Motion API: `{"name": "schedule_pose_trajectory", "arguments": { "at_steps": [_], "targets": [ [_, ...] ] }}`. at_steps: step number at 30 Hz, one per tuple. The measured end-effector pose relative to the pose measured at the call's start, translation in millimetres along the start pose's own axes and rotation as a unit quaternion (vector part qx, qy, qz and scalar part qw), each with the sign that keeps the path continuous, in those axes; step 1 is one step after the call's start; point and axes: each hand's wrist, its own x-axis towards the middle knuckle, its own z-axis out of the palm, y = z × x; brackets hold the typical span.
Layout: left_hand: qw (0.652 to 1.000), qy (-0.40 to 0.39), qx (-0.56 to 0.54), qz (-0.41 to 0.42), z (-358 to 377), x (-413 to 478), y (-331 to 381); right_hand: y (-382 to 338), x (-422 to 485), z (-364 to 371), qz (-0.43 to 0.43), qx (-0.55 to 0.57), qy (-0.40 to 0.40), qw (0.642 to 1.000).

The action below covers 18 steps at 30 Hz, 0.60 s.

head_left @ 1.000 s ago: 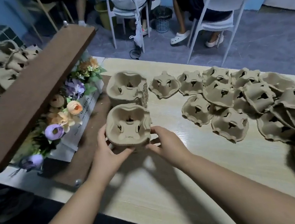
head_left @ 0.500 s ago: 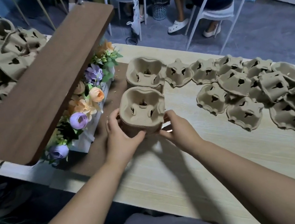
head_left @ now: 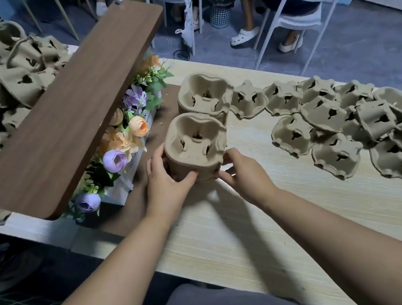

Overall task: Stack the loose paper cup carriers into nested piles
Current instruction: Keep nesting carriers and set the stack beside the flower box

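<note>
Holding, item one: nested pile (head_left: 195, 142), upright with its cups facing up, at the left end of the table (head_left: 233, 226), just in front of a second pile (head_left: 205, 95). We clasp it from both flanks: left hand (head_left: 165, 182) curled round the near-left wall, right hand (head_left: 244, 174) pinching the near-right corner. Item two: loose carriers (head_left: 326, 115), scattered well to the right of the grip. Our right hand lies nearer them, so we judge the next fetch is its job.
</note>
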Motion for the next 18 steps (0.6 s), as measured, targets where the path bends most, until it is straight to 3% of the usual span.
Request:
{"name": "schedule_pose_trajectory", "arguments": {
  "at_steps": [8, 18],
  "targets": [
    [1.0, -0.003, -0.024, -0.013, -6.1, 1.0, -3.2, -4.5, 0.1, 2.6, -0.012, 0.009, 0.001, 1.0],
    [1.0, -0.006, 0.022, -0.006, -6.1, -5.4, -6.2, -0.2, -0.9, 3.7, -0.012, 0.001, -0.008, 1.0]
  ]
}}
